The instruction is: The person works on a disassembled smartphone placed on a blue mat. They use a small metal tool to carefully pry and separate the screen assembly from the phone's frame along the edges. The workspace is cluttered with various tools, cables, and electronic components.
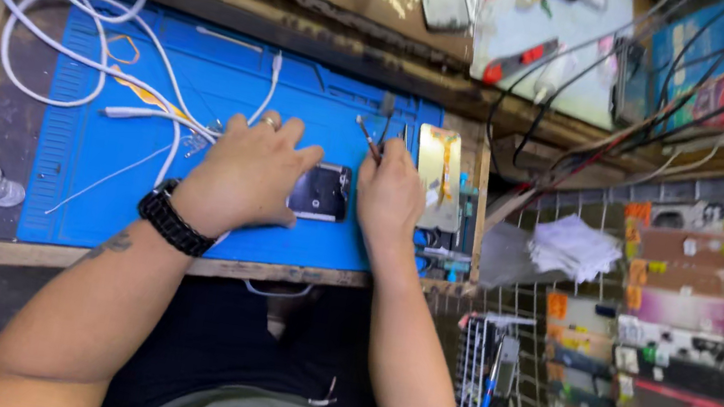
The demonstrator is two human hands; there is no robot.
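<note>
Centre frame: L hand (pixel 246 171) flat, pinning opened phone (pixel 321 191) on blue mat (pixel 91 199); R hand (pixel 389 196) pinching tweezers (pixel 369 137). Looks mid-job, phone not reassembled.

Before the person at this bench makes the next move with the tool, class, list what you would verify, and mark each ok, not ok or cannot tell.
1. Left hand lies on the opened phone, steadying it: ok.
2. Right hand grips the tweezers: ok.
3. Phone lies flat on the blue mat: ok.
4. White cables lie apart from the phone: ok, though one runs close to the left hand.
5. Tweezer tips hold a part: cannot tell.
6. Loose screws kept safe: cannot tell.
</note>
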